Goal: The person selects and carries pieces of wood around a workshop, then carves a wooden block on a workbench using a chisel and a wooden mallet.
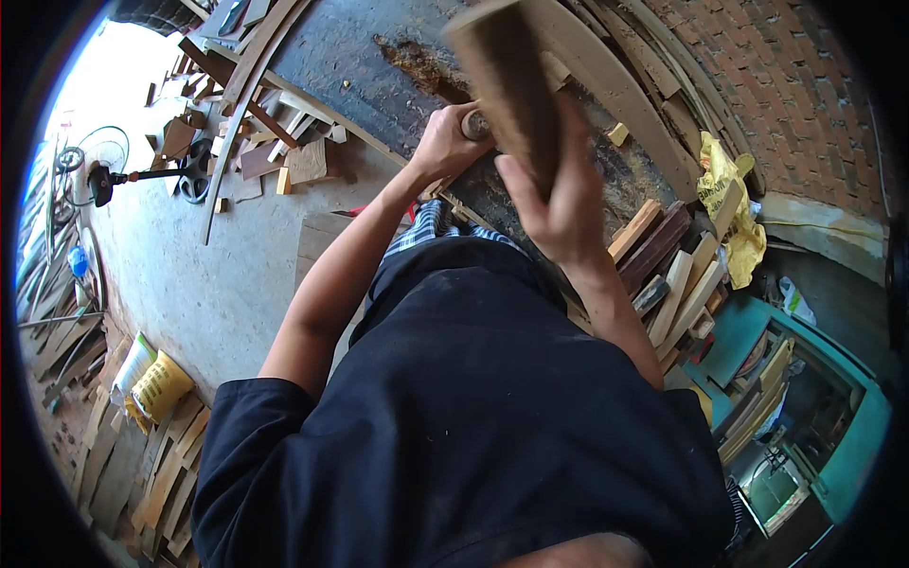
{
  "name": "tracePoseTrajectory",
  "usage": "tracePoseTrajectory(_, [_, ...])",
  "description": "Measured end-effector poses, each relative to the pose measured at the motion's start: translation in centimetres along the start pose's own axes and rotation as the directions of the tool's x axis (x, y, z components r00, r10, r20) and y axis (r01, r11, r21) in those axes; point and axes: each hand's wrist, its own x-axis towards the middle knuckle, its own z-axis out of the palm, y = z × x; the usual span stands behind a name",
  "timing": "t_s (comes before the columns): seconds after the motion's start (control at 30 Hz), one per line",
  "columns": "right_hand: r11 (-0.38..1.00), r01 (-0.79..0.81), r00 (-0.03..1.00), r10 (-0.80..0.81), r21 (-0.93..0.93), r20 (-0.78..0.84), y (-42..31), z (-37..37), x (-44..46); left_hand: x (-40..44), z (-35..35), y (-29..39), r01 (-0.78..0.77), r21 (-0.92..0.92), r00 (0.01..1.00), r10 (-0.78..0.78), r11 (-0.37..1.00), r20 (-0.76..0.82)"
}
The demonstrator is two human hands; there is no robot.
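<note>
My left hand (449, 142) is closed around an upright chisel, whose round handle end (475, 125) pokes out of the top of the fist. Its blade is hidden below the hand. Raised closer to the camera, my right hand (566, 194) grips a thick, club-like wooden mallet (511, 85), blurred at its upper end. The mallet is just right of the chisel handle and hides part of the workbench. Under both hands lies a dark, worn workbench top (331, 57) with a rough hollow (421, 66) and scattered wood chips.
Long boards (625, 66) run along the bench's right side by a brick wall (786, 85). Wood offcuts (677, 284) and a yellow sack (734, 208) lie at right, near a teal cabinet (857, 445). Scrap wood (308, 161) and a fan (102, 166) stand left.
</note>
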Motion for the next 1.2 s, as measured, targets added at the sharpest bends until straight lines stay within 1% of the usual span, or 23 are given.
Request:
tracePoseTrajectory(0.03, [0.986,-0.135,0.975,0.150,-0.100,0.165,0.7,0.5,-0.5,-0.1,0.0,0.1,0.018,0.031,1.000,-0.019,0.999,0.014])
tracePoseTrajectory(0.07, [0.975,-0.188,0.950,0.210,-0.115,0.232,1.5,0.5,-0.3,-0.4,0.1,0.2,0.047,0.014,0.999,-0.047,0.999,0.017])
tracePoseTrajectory(0.1, [0.969,-0.169,0.953,0.208,-0.180,0.222,1.7,0.1,-0.3,-0.4,0.0,0.4,0.074,-0.001,0.997,-0.074,0.997,0.014])
tracePoseTrajectory(0.17, [0.988,-0.145,0.981,0.150,-0.051,0.125,1.0,-0.3,0.1,-0.4,-0.4,0.7,0.104,0.054,0.992,-0.107,0.993,0.062])
tracePoseTrajectory(0.2, [1.000,-0.003,1.000,0.003,0.017,-0.010,0.6,-0.1,0.4,-0.4,-0.3,0.9,0.089,-0.010,0.996,-0.088,0.996,0.034])
tracePoseTrajectory(0.3, [0.998,0.046,0.997,-0.042,0.054,-0.063,0.4,1.1,-0.1,-0.6,-0.1,0.4,0.080,-0.070,0.997,-0.079,0.994,0.013])
tracePoseTrajectory(0.33, [0.993,-0.084,0.990,0.092,-0.077,0.109,0.6,1.4,-0.4,-0.7,0.1,0.1,0.022,-0.015,1.000,-0.022,1.000,-0.011])
tracePoseTrajectory(0.37, [0.976,-0.119,0.962,0.158,-0.180,0.223,1.2,1.3,-0.3,-0.8,0.1,-0.1,-0.036,0.042,0.999,0.037,0.998,-0.030])
tracePoseTrajectory(0.43, [0.967,-0.230,0.927,0.252,-0.109,0.278,1.2,0.5,0.1,-1.1,-0.7,0.2,0.039,-0.001,0.998,-0.039,0.999,-0.041])
tracePoseTrajectory(0.5, [0.996,-0.064,0.996,0.060,0.060,0.064,0.4,0.5,0.1,-1.5,-1.3,1.1,0.154,-0.041,0.988,-0.155,0.987,-0.006])
tracePoseTrajectory(0.53, [0.996,0.061,0.997,-0.058,0.064,-0.041,0.1,0.4,0.2,-1.6,-1.4,1.1,0.189,-0.030,0.982,-0.188,0.982,0.013])
tracePoseTrajectory(0.57, [0.996,0.059,0.998,-0.057,0.067,-0.039,-0.1,0.7,0.0,-1.7,-1.3,0.7,0.193,-0.029,0.981,-0.192,0.981,0.013])
tracePoseTrajectory(0.63, [0.999,-0.017,0.996,0.012,0.047,0.086,-0.2,1.4,-0.5,-2.0,-0.7,-0.4,0.006,-0.054,0.997,-0.010,0.999,-0.075])
tracePoseTrajectory(0.67, [0.963,-0.180,0.913,0.240,-0.202,0.329,0.1,1.5,-0.5,-2.2,-0.7,-0.9,-0.046,0.019,0.995,0.047,0.999,-0.088])
tracePoseTrajectory(0.7, [0.963,-0.179,0.916,0.237,-0.201,0.324,0.5,1.5,-0.5,-2.6,-1.1,-1.4,-0.051,0.022,0.995,0.053,0.998,-0.086])
tracePoseTrajectory(0.77, [0.961,-0.143,0.903,0.224,-0.236,0.367,1.6,1.3,-0.6,-3.7,-2.1,-1.9,0.153,0.013,0.982,-0.154,0.988,0.113])
tracePoseTrajectory(0.8, [0.971,-0.161,0.911,0.214,-0.175,0.354,2.5,1.4,-1.1,-4.1,-1.9,-2.1,0.206,-0.096,0.977,-0.200,0.974,0.077])
tracePoseTrajectory(0.83, [0.970,-0.164,0.912,0.218,-0.179,0.349,3.3,1.6,-1.7,-3.9,-2.0,-2.8,0.203,-0.098,0.977,-0.196,0.974,0.083])
tracePoseTrajectory(0.9, [0.964,-0.265,0.940,0.265,-0.029,0.213,4.5,1.4,-3.1,-3.8,-2.1,-4.6,0.187,-0.247,0.974,-0.212,0.951,-0.080])
tracePoseTrajectory(0.97, [0.942,-0.335,0.923,0.323,0.021,0.211,5.0,0.7,-3.7,-3.0,-3.0,-2.1,0.182,-0.323,0.960,-0.239,0.929,-0.147])
tracePoseTrajectory(1.03, [0.948,-0.319,0.939,0.316,-0.002,0.134,6.1,0.3,-4.4,-2.3,-3.9,-1.3,0.193,-0.352,0.965,-0.243,0.916,-0.104])
tracePoseTrajectory(1.07, [0.918,-0.397,0.906,0.389,0.014,0.170,5.9,-0.2,-4.5,-2.0,-4.1,-0.8,0.193,-0.349,0.964,-0.243,0.917,-0.104])
tracePoseTrajectory(1.2, [0.907,-0.421,0.897,0.412,0.022,0.159,6.0,-0.4,-4.9,-1.3,-4.0,-1.4,0.187,-0.311,0.982,-0.182,0.932,0.046])
